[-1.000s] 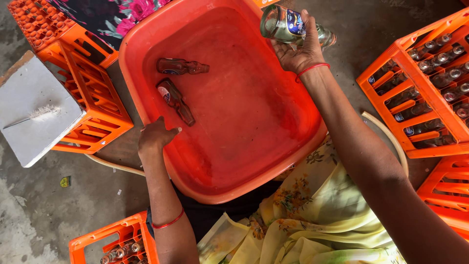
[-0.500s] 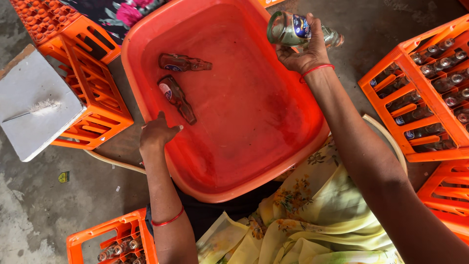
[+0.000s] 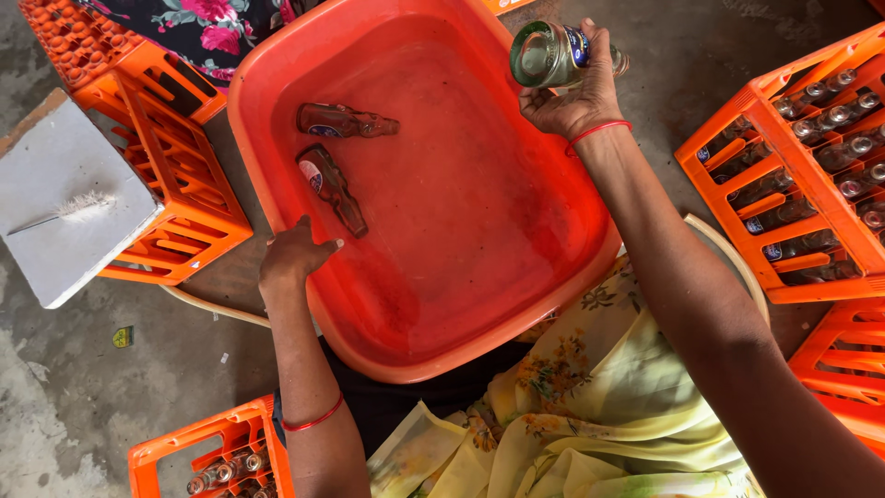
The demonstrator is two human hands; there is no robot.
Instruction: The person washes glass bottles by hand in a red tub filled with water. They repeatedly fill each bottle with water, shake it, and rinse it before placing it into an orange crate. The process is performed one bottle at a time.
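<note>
Gripping one glass bottle (image 3: 558, 53), right hand (image 3: 572, 97); left hand (image 3: 293, 254) open on tub (image 3: 277, 184) — two bottles (image 3: 332, 189) inside.

The right hand (image 3: 572, 101) covers the middle of the glass bottle (image 3: 553, 53), so its neck shows only as a sliver past the fingers. The orange crate (image 3: 793, 166) at the right runs off the frame edge, as does the lower crate (image 3: 198, 456), whose bottles are too small to tell apart. A floral cloth (image 3: 230, 23) at the top is cut off, its wearer unseen.
</note>
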